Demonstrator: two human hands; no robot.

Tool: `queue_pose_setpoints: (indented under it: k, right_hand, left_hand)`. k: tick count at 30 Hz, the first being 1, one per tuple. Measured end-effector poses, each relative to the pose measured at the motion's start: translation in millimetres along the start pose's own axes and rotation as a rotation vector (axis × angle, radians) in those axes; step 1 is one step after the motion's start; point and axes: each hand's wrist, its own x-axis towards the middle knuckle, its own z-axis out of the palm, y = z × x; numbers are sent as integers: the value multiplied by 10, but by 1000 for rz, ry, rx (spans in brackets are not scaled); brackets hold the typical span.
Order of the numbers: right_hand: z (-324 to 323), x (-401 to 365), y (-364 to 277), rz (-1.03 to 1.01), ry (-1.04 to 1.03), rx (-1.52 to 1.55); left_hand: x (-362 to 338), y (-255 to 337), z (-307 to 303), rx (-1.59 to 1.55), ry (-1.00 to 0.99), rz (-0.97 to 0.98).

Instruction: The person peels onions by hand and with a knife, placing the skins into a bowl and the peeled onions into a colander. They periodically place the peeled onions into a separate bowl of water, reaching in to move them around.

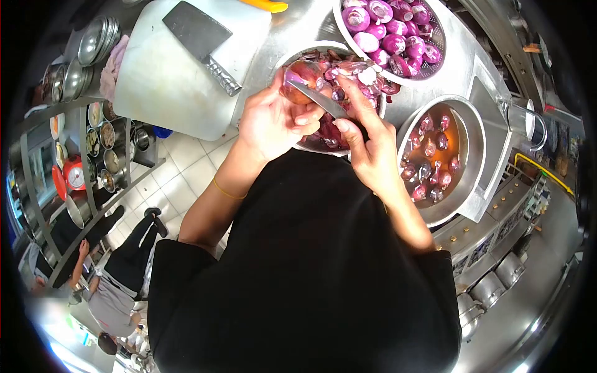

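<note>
My left hand [272,120] is closed around a red onion [306,69], its skin partly off. My right hand [372,146] grips a small knife [320,101] whose blade lies against the onion; its handle is mostly hidden in the fingers. Directly beneath both hands is a metal bowl [323,43] heaped with dark red onion skins [367,73]. Peeled purple onions [394,43] fill a perforated colander [440,37] beyond it. To the right, unpeeled onions [430,147] float in brownish water inside a large steel basin [478,133].
A cleaver [198,30] rests on a white cutting board [158,93] at the left, near an orange-yellow object [266,5]. Shelving with bowls and a red scale [74,176] stands farther left. Two people [115,289] are at lower left. A stove [497,205] lies right.
</note>
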Motion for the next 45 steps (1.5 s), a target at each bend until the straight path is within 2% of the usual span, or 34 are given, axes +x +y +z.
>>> queue_pose_setpoints:
  k: [4,6,8,11,15,17,18,19,24,28,30,33,34,35,37,39,41,43,45]
  right_hand:
    - [33,56,-13,-113,22,16]
    - [63,83,-4,-143,21,7]
    - [107,105,0,-212,34,15]
    - [140,86,95,-152,9,-51]
    - [107,103,93,-186,40,-146]
    - [58,134,14,155,153,352]
    - [-21,162,70,169,142,348]
    - [-68,171,73,180,113,417]
    - [-151,97,-59,117,-99,355]
    - [-142,114,-10,84,-124,369]
    - [-177,149,60,250,-228,633]
    - [-196,149,143,205,-176,516]
    - [-189,138,144,205,-132,574]
    - [-192,133,149,205,-133,574]
    - [-224,124,163,217,13,696]
    - [-327,152,173,204,55,756]
    - [-400,138,224,203,26,759]
    - [-410,112,219,335,-5,508]
    - [-341,82,242,406,-129,120]
  left_hand:
    - [-5,18,5,68,-25,-43]
    - [-14,26,-25,46,-98,-47]
    - [-29,4,39,33,-51,-41]
    - [-25,-5,29,19,-2,-66]
    - [-16,1,-40,30,12,-116]
    - [11,24,29,-17,-62,-142]
    - [19,26,54,-62,-136,-170]
    - [10,21,56,-62,-136,-167]
    - [-12,12,22,-7,-163,-122]
    - [-27,45,-34,146,-152,-82]
    - [-47,48,-65,194,-105,-53]
    - [-76,30,-9,306,-22,15]
    - [-64,36,-29,203,-109,19]
    - [-53,26,-22,203,-109,21]
    - [-21,1,-1,361,16,178]
    - [-51,36,-113,366,5,188]
    - [-94,70,-224,531,54,215]
    - [-133,120,-222,540,116,223]
    - [-143,139,-204,547,181,239]
